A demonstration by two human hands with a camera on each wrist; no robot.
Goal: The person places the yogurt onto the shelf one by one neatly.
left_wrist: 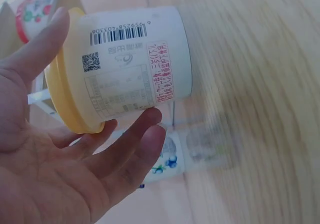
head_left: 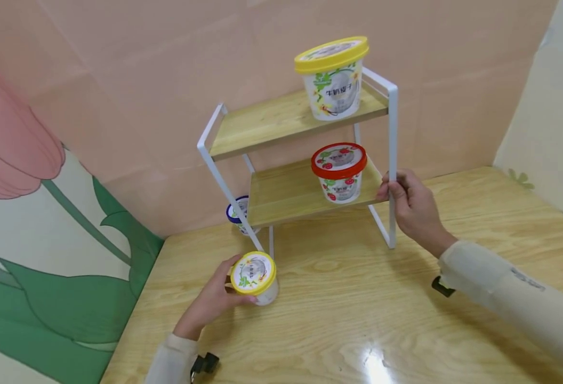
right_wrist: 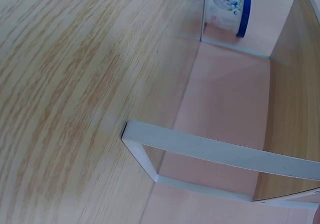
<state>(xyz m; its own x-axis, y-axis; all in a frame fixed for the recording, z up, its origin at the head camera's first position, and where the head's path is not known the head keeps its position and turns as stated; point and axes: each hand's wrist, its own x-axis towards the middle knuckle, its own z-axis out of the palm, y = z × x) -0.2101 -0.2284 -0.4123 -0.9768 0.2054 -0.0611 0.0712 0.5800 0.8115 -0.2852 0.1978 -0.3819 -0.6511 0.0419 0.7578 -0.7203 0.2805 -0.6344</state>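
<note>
My left hand (head_left: 214, 298) holds a white paper tub with a yellow lid (head_left: 254, 273) low over the tabletop, by the rack's front left leg. Its printed side with a barcode (left_wrist: 120, 33) faces the left wrist camera, the thumb lying across the lid's edge. I cannot tell whether the tub's base touches the table. With my right hand (head_left: 415, 210) I grip the front right post of a two-tier rack (head_left: 392, 133) with white metal frames and wooden shelves. In the right wrist view, only a sliver of that hand shows at the edge.
Another yellow-lidded tub (head_left: 334, 88) stands on the top shelf, towards the right. Below it, a red-lidded tub (head_left: 340, 173) sits on the lower shelf. A blue-lidded tub (head_left: 239, 210) is behind the left leg, near the wall. The wooden table (head_left: 329, 309) meets a pink backdrop (head_left: 142, 133).
</note>
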